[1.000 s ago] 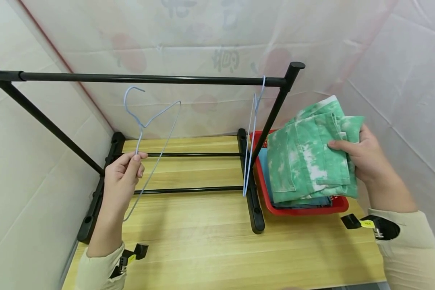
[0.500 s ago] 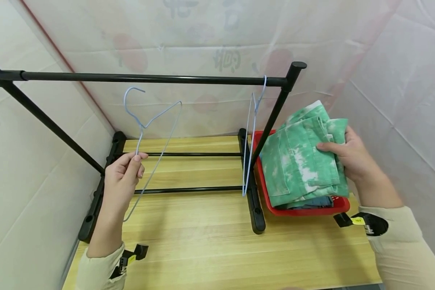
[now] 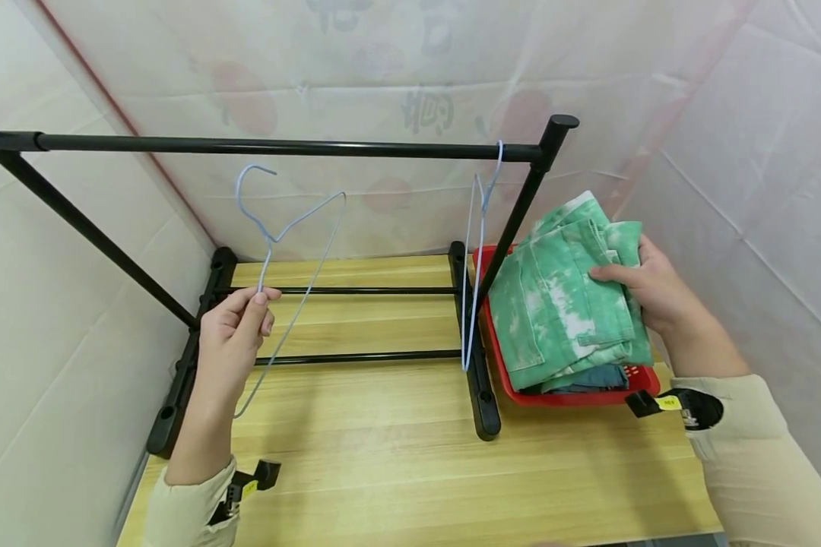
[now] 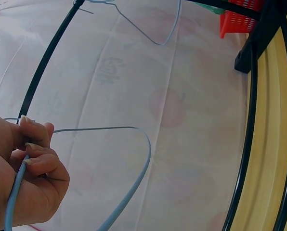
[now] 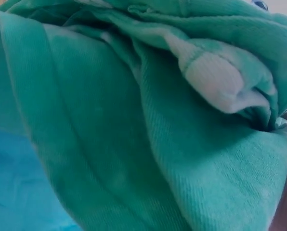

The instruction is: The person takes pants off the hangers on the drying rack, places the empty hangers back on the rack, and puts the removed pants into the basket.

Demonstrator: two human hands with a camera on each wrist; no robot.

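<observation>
In the head view my left hand (image 3: 236,330) pinches a light-blue clothes hanger (image 3: 290,226) by one side of its frame, just below the hook. The left wrist view shows the thumb and curled fingers on the hanger wire (image 4: 126,199). On the right, my right hand (image 3: 664,292) grips a folded green-and-white tie-dye garment (image 3: 554,304) by its right edge, thumb on top. That garment is over a red basket (image 3: 632,387), overlapping most of it. Its cloth (image 5: 100,115) fills most of the right wrist view, with a light-blue cloth (image 5: 23,183) below.
A black clothes rack (image 3: 294,147) stands on the wooden table (image 3: 383,456), its top bar running across. From the bar's right end hangs another blue hanger (image 3: 480,251). Dark blue folded cloth (image 3: 595,377) shows in the basket. White sheeting (image 3: 383,68) encloses the back and sides.
My right hand has moved left and slightly down with the green garment, which now covers more of the basket. The left hand and its hanger have hardly moved.
</observation>
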